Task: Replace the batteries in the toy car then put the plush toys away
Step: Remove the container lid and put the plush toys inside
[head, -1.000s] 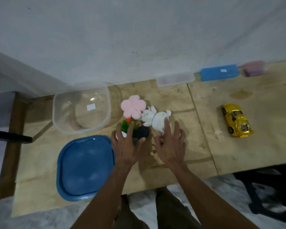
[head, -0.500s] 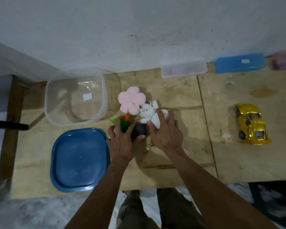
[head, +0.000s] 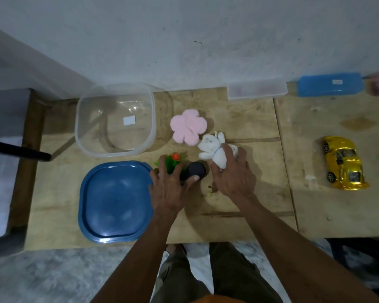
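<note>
Wooden surface (head: 239, 206) against pale wall carried everything. Your left hand (head: 170, 189) lay over green plush (head: 170, 164), thumb on black plush (head: 196, 169), fingers curled round both. Your right hand (head: 233, 174) gripped white bunny plush (head: 212, 149), fingers wrapped over its body. Pink flower plush (head: 188, 127) sat untouched beside clear tub (head: 115, 119), tub held nothing; blue lid (head: 115, 201) off. Yellow toy car (head: 344, 162) well apart at right, upright; battery swap could not be judged. Putting-away looked barely begun.
</note>
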`<act>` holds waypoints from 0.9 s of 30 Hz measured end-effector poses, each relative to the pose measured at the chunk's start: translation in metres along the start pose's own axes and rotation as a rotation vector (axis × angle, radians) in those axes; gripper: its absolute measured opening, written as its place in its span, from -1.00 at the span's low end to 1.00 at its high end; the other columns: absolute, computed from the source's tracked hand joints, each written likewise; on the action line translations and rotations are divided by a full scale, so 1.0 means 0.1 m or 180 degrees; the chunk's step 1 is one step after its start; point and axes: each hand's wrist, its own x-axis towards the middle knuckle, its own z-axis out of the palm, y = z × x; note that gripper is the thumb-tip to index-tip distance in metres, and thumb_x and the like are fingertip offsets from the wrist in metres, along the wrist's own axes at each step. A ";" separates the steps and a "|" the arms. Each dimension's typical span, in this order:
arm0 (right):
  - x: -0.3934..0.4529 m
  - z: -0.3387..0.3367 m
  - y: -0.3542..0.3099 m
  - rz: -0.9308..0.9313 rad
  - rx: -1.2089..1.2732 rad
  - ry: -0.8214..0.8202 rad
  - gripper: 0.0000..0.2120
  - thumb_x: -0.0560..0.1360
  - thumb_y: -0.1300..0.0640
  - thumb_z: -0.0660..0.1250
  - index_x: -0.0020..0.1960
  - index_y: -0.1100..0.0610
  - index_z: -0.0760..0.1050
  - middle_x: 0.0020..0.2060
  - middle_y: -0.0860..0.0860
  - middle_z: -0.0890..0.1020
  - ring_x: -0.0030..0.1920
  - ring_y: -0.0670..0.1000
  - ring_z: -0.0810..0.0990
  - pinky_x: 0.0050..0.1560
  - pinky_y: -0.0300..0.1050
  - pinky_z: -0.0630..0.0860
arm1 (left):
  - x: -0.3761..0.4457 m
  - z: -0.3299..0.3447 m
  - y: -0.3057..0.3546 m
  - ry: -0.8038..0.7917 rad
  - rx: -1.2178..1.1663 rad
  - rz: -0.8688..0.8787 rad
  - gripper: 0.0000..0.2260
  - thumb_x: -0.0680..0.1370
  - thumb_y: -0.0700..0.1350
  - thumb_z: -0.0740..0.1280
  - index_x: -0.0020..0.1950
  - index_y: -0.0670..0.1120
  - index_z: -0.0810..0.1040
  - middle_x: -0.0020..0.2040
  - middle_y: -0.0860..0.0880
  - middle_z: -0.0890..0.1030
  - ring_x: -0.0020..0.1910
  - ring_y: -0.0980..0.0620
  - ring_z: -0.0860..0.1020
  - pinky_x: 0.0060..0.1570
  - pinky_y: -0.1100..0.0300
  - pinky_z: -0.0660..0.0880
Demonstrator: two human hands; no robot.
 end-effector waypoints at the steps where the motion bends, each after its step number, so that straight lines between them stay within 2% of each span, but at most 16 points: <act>1: 0.00 0.00 0.00 0.0029 0.0059 -0.0012 -0.44 0.48 -0.19 0.31 0.44 -0.09 0.31 0.32 0.11 0.38 0.07 0.23 0.59 -0.19 0.05 0.58 | -0.02 0.00 -0.02 0.0044 -0.0010 -0.0028 -0.48 0.53 0.41 0.17 0.39 0.19 0.42 0.53 -0.06 0.08 0.32 -0.27 0.29 0.10 -0.23 0.51; 4: -0.05 0.00 0.01 0.0092 0.0220 0.0013 -0.45 0.49 -0.15 0.33 0.43 -0.07 0.31 0.30 0.10 0.38 0.06 0.24 0.60 -0.16 0.06 0.59 | -0.07 0.00 -0.11 0.0072 -0.0161 -0.0021 -0.56 0.61 0.27 0.15 0.41 0.12 0.43 0.51 -0.14 0.13 0.28 -0.26 0.36 0.11 -0.16 0.50; 8: -0.08 -0.01 0.03 0.0202 0.0454 0.0131 -0.47 0.49 -0.09 0.37 0.42 -0.05 0.35 0.28 0.10 0.41 0.04 0.24 0.61 -0.15 0.06 0.57 | -0.03 -0.06 -0.13 0.0033 -0.0344 -0.0098 -0.57 0.65 0.16 0.14 0.48 0.04 0.40 0.52 -0.21 0.15 0.35 -0.27 0.33 0.20 -0.14 0.45; 13: -0.09 -0.01 0.05 0.0169 0.0463 0.0166 -0.49 0.51 -0.11 0.35 0.42 -0.07 0.35 0.27 0.09 0.41 0.00 0.23 0.62 -0.18 0.01 0.54 | -0.04 -0.05 -0.10 0.0241 -0.0565 -0.0189 -0.57 0.63 0.14 0.22 0.48 0.04 0.42 0.45 -0.21 0.24 0.32 -0.26 0.37 0.12 -0.15 0.50; 20: -0.01 -0.04 0.06 0.0223 0.0417 -0.0139 -0.41 0.56 -0.12 0.26 0.54 -0.13 0.18 0.28 0.11 0.37 0.02 0.21 0.58 -0.11 0.05 0.52 | -0.11 -0.09 -0.02 0.0430 -0.0705 -0.0387 -0.56 0.62 0.17 0.22 0.47 0.06 0.42 0.44 -0.20 0.24 0.32 -0.24 0.40 0.14 -0.15 0.53; 27: 0.06 -0.07 0.10 0.0147 0.0624 -0.0217 -0.41 0.59 -0.12 0.24 0.57 -0.13 0.13 0.24 0.12 0.39 0.02 0.24 0.57 -0.12 0.05 0.49 | -0.12 -0.18 0.05 0.0586 -0.0863 -0.0460 -0.55 0.60 0.19 0.21 0.45 0.05 0.45 0.40 -0.20 0.27 0.29 -0.23 0.43 0.11 -0.12 0.55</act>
